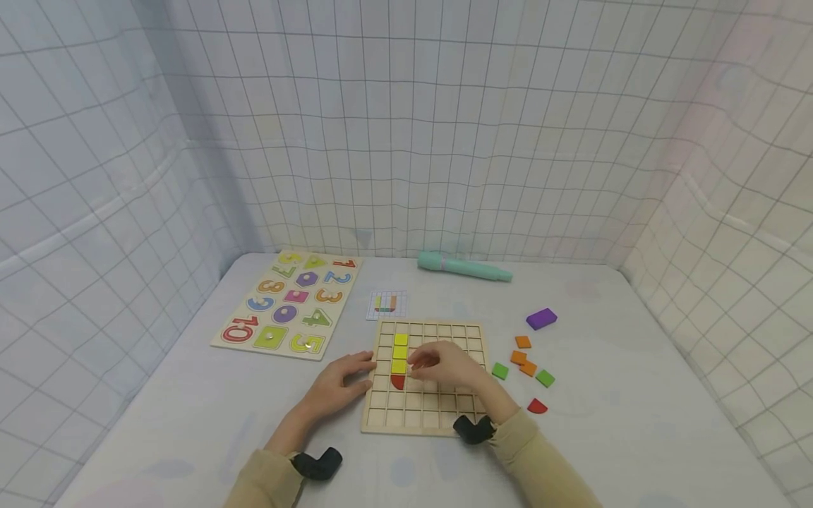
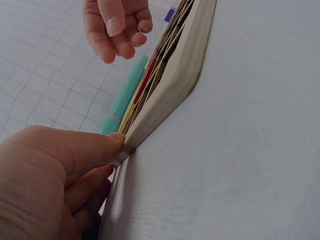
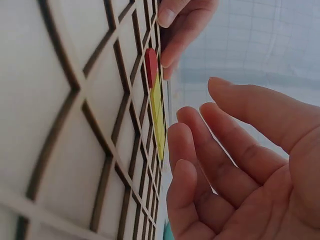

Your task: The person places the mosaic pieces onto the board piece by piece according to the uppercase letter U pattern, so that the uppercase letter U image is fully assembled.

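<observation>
My left hand (image 1: 339, 384) is at the left edge of a wooden grid board (image 1: 413, 420); in the left wrist view its thumb (image 2: 95, 150) touches the board's rim. Over the board hovers my right hand (image 1: 447, 367), its fingers loosely bent; the right wrist view shows nothing between fingers and thumb. Three yellow square tiles (image 1: 399, 352) stand in a column in the grid's second column from the left. Directly below them sits a red rounded-edge tile (image 1: 397, 382), just left of my right fingertips. Part of the grid is hidden under my right hand.
Loose orange tiles (image 1: 523, 342), green tiles (image 1: 500, 370), a red quarter-round tile (image 1: 537, 406) and a purple block (image 1: 542, 319) lie right of the board. Behind it are a pattern card (image 1: 386, 305) and a teal marker-shaped object (image 1: 464, 267). A number puzzle (image 1: 286, 303) lies left.
</observation>
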Demonstrator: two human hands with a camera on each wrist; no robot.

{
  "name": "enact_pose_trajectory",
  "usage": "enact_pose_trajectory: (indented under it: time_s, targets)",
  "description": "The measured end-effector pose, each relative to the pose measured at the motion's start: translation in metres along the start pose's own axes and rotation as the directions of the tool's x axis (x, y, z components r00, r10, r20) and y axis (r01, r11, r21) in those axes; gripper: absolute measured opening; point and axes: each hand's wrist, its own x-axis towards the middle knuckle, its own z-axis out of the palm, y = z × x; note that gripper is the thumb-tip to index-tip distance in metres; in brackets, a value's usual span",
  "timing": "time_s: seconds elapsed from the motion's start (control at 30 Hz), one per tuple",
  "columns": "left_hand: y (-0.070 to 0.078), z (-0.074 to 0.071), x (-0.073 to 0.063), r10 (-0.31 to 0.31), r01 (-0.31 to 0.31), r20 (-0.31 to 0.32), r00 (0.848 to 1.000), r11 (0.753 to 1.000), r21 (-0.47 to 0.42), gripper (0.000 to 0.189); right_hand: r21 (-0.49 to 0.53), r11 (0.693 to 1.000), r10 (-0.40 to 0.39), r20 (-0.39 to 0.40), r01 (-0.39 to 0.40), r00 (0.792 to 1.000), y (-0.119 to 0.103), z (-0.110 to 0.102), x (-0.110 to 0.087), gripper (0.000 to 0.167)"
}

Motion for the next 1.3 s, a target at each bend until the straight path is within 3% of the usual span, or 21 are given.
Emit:
enact_pose_trajectory:
  time_s: [0.2,0.43,0.63,0.83,1.0,1.3]
  targets:
    - [0.001,0.000,0.000,0.014,-0.014,-0.006,1.000,1.000,-0.001,0.035,-0.024,0.999,-0.046,-0.042,0.045,0.998,0.007,-0.022,-0.014,0.030]
    - [0.000,0.001,0.000,0.016,-0.016,-0.008,1.000,1.000,-0.004,0.035,0.028,0.995,-0.093,-0.126,0.097,0.988,0.019,-0.044,-0.034,0.037]
    - [0.000,0.001,0.000,0.020,-0.020,-0.010,1.000,1.000,-0.005,0.035,0.129,0.989,-0.045,-0.195,0.071,0.980,0.036,-0.060,-0.051,0.035]
    - [-0.002,0.001,0.000,0.018,-0.018,-0.009,1.000,1.000,0.003,0.035,0.141,0.990,0.027,-0.250,0.009,0.968,0.057,-0.073,-0.060,0.036]
    - [-0.004,0.001,0.000,0.014,-0.014,-0.005,1.000,1.000,0.006,0.035,0.183,0.983,0.038,-0.258,0.010,0.965,0.069,-0.083,-0.068,0.039]
    - [-0.003,0.001,0.001,0.015,-0.015,-0.003,1.000,1.000,-0.002,0.036,0.209,0.977,0.002,-0.200,0.040,0.980,0.082,-0.090,-0.075,0.036]
